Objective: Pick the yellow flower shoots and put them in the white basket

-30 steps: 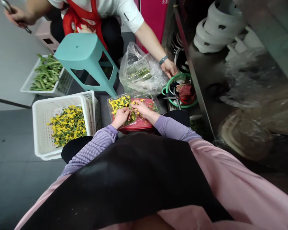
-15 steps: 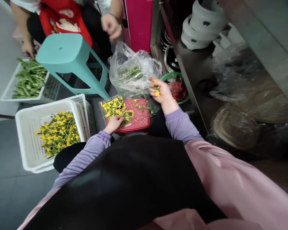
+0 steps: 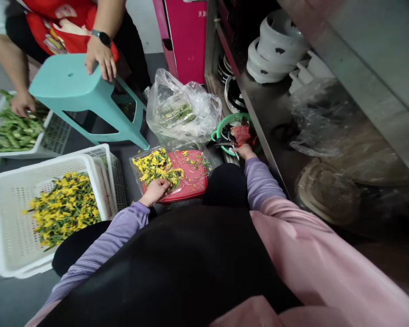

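Observation:
My left hand (image 3: 156, 190) is closed at the lower edge of a clear plastic tray of yellow flowers (image 3: 152, 165); whatever its fingers pinch is too small to make out. The tray lies on a red lid or board (image 3: 196, 184), where green and yellow bits are scattered. My right hand (image 3: 244, 151) reaches to the near rim of a green basket (image 3: 219, 129) holding dark and red items. Its fingers are closed around something I cannot make out, beside a pale, thin object.
Yellow flowers (image 3: 66, 204) fill part of a white basket (image 3: 18, 177) at left. Beyond stand a turquoise stool (image 3: 68, 86) and a basket of green stalks (image 3: 13, 131). A person's hand (image 3: 100, 56) rests on the stool. A plastic bag (image 3: 204, 106) and metal shelf (image 3: 259, 97) are nearby.
My right hand has moved down and right to the green basket; the yellow flowers it held no longer show. The other person's hand has come down onto the stool. The view has shifted.

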A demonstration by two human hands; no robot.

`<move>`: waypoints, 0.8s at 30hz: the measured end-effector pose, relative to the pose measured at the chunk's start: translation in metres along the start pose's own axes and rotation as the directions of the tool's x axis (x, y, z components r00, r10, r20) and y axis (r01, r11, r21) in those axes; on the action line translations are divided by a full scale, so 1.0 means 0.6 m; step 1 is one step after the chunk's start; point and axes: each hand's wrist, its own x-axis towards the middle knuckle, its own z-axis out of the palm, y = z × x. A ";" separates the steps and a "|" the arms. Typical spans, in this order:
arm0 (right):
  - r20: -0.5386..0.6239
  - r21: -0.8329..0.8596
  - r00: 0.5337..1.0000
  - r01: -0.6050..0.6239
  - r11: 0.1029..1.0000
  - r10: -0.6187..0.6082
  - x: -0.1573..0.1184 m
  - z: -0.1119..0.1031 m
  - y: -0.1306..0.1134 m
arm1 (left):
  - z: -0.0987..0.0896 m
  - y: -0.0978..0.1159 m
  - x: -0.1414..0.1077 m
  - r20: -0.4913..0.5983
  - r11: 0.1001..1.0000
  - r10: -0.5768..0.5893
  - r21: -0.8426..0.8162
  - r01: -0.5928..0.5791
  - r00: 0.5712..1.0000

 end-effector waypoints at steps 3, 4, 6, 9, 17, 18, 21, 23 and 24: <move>0.048 0.376 0.998 -0.051 0.925 0.036 -0.008 -0.004 -0.002 | -0.005 -0.008 0.003 0.010 0.999 0.026 -0.048 -0.025 1.000; 0.074 0.451 0.996 -0.080 0.889 0.052 -0.015 -0.011 -0.002 | -0.006 -0.011 0.005 0.014 0.998 0.029 -0.065 -0.028 0.999; 0.108 0.519 0.991 -0.119 0.846 0.074 -0.030 -0.027 -0.002 | -0.006 -0.016 0.009 0.017 0.996 0.015 -0.088 -0.014 1.000; 0.078 0.427 0.996 -0.063 0.902 0.033 -0.050 -0.052 -0.009 | -0.002 -0.018 0.014 0.029 0.994 -0.020 -0.108 0.023 0.999; 0.006 -0.418 0.961 0.252 0.873 -0.275 -0.023 -0.073 -0.076 | 0.008 -0.017 0.004 0.051 0.993 -0.004 -0.116 0.010 0.999; 0.027 -0.508 0.959 0.256 0.822 -0.282 -0.015 -0.069 -0.085 | 0.008 -0.017 0.002 0.049 0.994 -0.008 -0.108 0.014 0.999; 0.094 -0.608 0.962 0.258 0.751 -0.255 -0.002 -0.047 -0.099 | 0.009 -0.014 -0.001 0.044 0.996 -0.024 -0.081 0.028 0.999; 0.125 -0.612 0.965 0.259 0.747 -0.232 -0.002 -0.028 -0.092 | 0.010 -0.011 -0.001 0.043 0.996 -0.036 -0.079 0.039 0.998; 0.136 -0.609 0.966 0.255 0.751 -0.218 -0.004 -0.020 -0.084 | 0.010 -0.010 -0.001 0.043 0.996 -0.039 -0.077 0.042 0.998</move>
